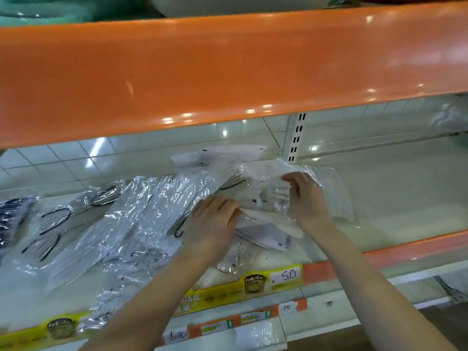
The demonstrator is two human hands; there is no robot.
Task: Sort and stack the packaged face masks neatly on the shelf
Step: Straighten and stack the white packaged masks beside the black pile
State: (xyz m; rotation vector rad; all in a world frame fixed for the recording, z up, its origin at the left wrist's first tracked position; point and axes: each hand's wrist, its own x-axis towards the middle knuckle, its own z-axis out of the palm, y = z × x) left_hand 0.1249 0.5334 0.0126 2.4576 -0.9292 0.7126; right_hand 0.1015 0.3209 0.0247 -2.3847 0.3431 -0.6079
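Observation:
Several clear plastic packets of face masks (141, 216) lie in a loose, overlapping heap on the white shelf (395, 198). Some hold white masks with black ear loops. A dark patterned packet (10, 219) lies at the far left. My left hand (212, 224) rests palm down on the heap, its fingers pressing a white mask packet (263, 231). My right hand (306, 196) grips the crinkled edge of a clear packet (329, 188) at the right end of the heap, fingers curled round the plastic. More white packets (228, 153) lie behind, against the back wall.
An orange shelf (228, 72) overhangs low above the heap. A slotted white upright (296, 138) stands at the back. The shelf surface right of the heap is bare. Yellow and orange price labels (286, 276) run along the front edge; another packet (255, 335) sits below.

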